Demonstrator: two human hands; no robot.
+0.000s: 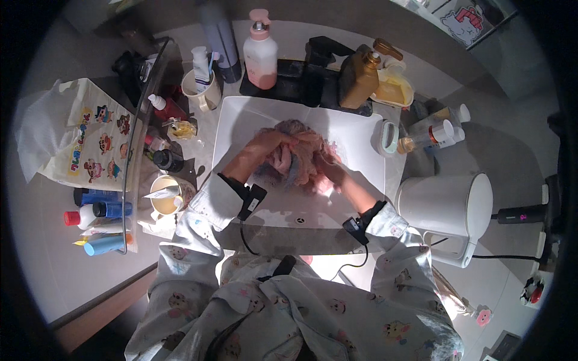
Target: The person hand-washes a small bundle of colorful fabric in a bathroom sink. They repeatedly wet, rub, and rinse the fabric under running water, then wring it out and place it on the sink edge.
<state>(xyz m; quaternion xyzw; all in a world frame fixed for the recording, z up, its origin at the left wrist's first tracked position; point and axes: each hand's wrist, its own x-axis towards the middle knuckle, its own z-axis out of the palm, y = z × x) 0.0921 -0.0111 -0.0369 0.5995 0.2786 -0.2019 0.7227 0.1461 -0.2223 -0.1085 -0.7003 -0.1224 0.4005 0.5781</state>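
Observation:
A crumpled bundle of wet cloth (301, 159), pinkish and grey, lies in the white rectangular washbasin (275, 212). My left hand (269, 141) grips its upper left side, fingers sunk into the folds. On the right side of the bundle, my right hand (331, 168) holds the fabric, with its fingertips partly hidden by folds. Both wrists wear black straps with small cabled devices. Above the bundle stands a black faucet (312, 83) on a dark base.
Pump bottles, one pink-white (260, 58) and one amber (360, 79), stand behind the basin. A toothbrush cup (202, 90) and another mug (169, 198) are at left, beside a wire-railed shelf (131, 153). A white lidded container (433, 201) stands right; a mint-rimmed item (387, 137) touches the rim.

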